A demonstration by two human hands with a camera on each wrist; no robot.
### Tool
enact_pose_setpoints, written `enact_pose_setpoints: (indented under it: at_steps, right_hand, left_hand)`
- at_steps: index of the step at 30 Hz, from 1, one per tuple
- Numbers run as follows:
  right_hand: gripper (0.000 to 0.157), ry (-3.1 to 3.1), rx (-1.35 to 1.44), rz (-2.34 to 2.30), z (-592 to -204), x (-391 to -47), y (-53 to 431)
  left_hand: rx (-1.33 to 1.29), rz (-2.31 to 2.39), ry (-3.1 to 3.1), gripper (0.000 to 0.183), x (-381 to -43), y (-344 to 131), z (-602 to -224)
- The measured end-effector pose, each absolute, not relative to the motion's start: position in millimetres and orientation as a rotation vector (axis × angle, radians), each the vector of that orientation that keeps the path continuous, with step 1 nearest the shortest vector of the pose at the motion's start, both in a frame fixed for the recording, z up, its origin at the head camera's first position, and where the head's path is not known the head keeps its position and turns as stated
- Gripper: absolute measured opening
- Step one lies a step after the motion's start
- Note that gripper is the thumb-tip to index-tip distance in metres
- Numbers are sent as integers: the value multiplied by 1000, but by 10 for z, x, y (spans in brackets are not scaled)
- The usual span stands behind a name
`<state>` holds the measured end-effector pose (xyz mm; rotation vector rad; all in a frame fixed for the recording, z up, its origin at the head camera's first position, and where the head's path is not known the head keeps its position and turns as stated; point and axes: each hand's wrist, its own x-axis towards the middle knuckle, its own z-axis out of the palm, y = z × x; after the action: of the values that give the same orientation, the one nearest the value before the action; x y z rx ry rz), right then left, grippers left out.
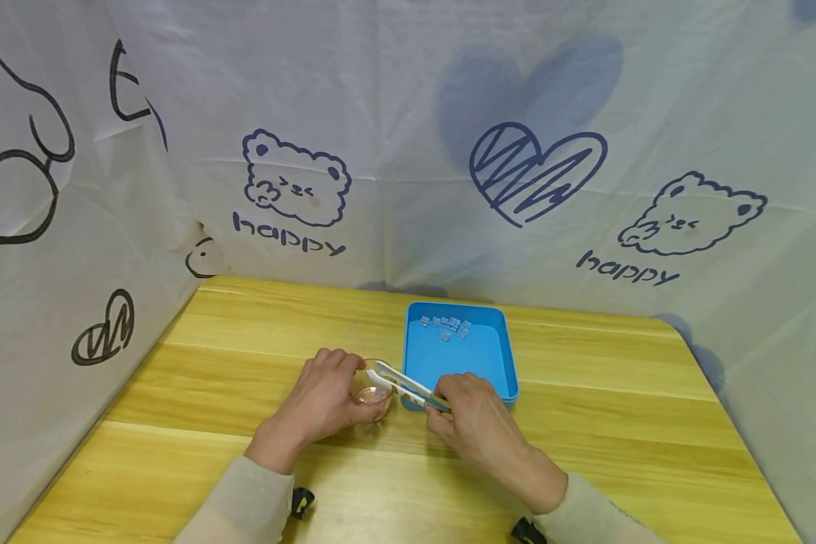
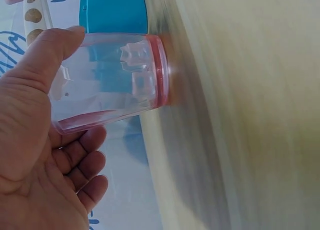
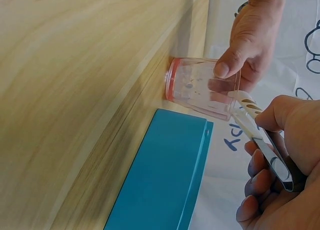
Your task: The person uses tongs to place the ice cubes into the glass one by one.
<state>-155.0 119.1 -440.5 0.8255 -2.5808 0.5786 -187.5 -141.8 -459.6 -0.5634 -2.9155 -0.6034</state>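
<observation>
My left hand (image 1: 321,397) grips a clear cup (image 2: 107,98) with a reddish base, standing on the table. Thumb and fingers lie on opposite sides near the cup's mouth. Clear cubes (image 2: 142,85) rest at the bottom of the cup. In my right hand (image 1: 479,419) are tongs (image 1: 418,393) with white, brown-spotted ends, their tips at the cup's mouth. Another clear cube (image 2: 60,83) shows near the mouth in the left wrist view; whether the tongs touch it, I cannot tell. A blue tray (image 1: 452,366) sits just right of the cup.
Several clear cubes (image 1: 451,325) lie toward the back of the tray. The wooden table (image 1: 605,393) extends to both sides. White cloth (image 1: 394,113) with printed bears and hearts hangs behind and beside it.
</observation>
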Motion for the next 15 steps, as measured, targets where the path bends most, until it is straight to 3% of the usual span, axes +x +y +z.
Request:
enact_pose_setpoints:
  at_steps: [15]
  right_hand:
    - [19, -2715, 662, 637, -4285, -1640, 1341]
  left_hand:
    - [-578, -552, -2928, 70, -1865, -1406, -4548]
